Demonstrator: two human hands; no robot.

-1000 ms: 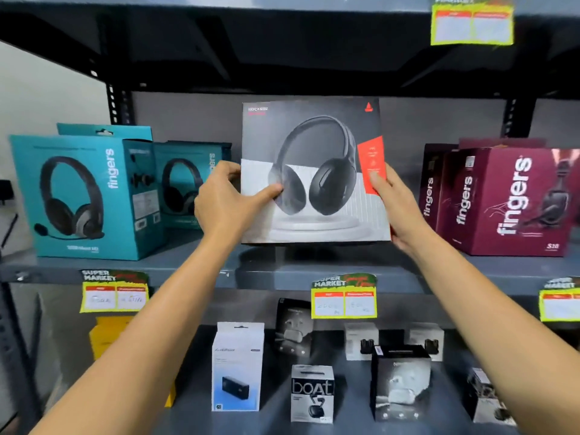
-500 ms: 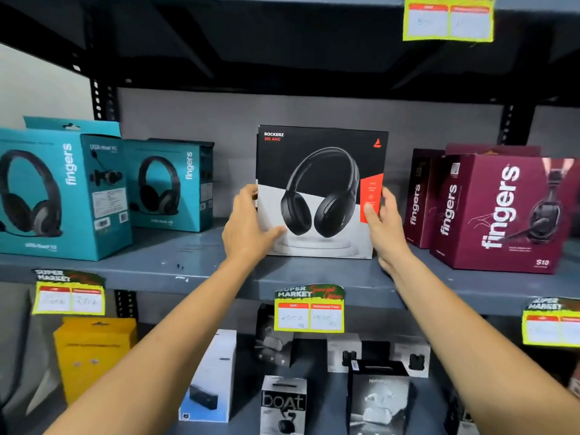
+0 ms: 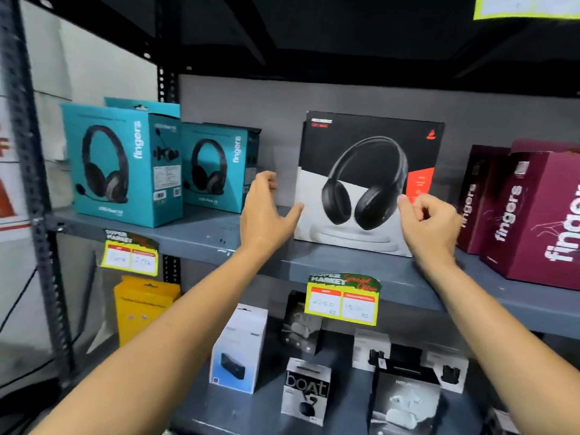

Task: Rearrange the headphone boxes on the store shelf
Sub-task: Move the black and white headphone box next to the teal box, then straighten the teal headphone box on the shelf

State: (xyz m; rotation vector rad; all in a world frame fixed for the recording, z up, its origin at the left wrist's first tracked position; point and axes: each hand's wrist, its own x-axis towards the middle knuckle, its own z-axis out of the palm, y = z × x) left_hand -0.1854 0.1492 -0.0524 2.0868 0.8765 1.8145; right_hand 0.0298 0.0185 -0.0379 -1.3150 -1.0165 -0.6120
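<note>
1. We see the left hand spread wide with its fingers apart, holding nothing, its thumb tip at the lower left edge of the black-and-white headphone box; whether it touches we cannot tell.
2. We see the right hand loosely curled with its fingers drawn together, empty, in front of the box's right side near the orange patch.
3. The black-and-white headphone box stands upright on the grey shelf, face toward us, between the two hands.
4. To the left, well apart from it, two teal headphone boxes stand on the same shelf, the nearer one partly in front of the other.
5. To the right, two maroon headphone boxes stand just beside the black-and-white one.
6. A yellow price tag hangs from the shelf edge below the middle box, another further left.
7. On the lower shelf we see small product boxes and a yellow box.
</note>
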